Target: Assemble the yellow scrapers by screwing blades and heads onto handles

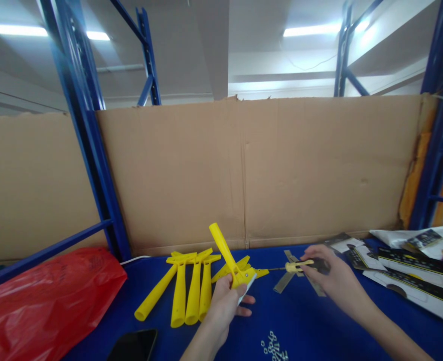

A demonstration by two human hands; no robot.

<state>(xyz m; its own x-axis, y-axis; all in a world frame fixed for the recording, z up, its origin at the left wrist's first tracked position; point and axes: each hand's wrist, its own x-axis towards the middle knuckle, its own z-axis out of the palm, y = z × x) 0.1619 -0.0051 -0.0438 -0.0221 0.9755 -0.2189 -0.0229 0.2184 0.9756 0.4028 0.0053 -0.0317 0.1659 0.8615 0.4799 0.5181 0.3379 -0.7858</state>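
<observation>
My left hand (225,301) is wrapped round the head of a yellow plastic handle (223,246), whose hollow grip points up and to the left. A whitish flat piece (248,290) lies against the handle's head. In my right hand (328,273) is a screwdriver (295,266) with a pale yellow and dark grip, its shaft pointing left towards the handle's head. Just left of my left hand, several more yellow handles (179,288) lie side by side. Flat metallic strips (283,283) lie crossed under and beside the screwdriver.
Small metal screws and nuts (273,347) lie on the blue tabletop (304,321) near the front. A dark phone (146,343) and a red plastic bag (48,301) are at left. Printed packages (413,271) lie at right. A cardboard wall (176,175) stands behind.
</observation>
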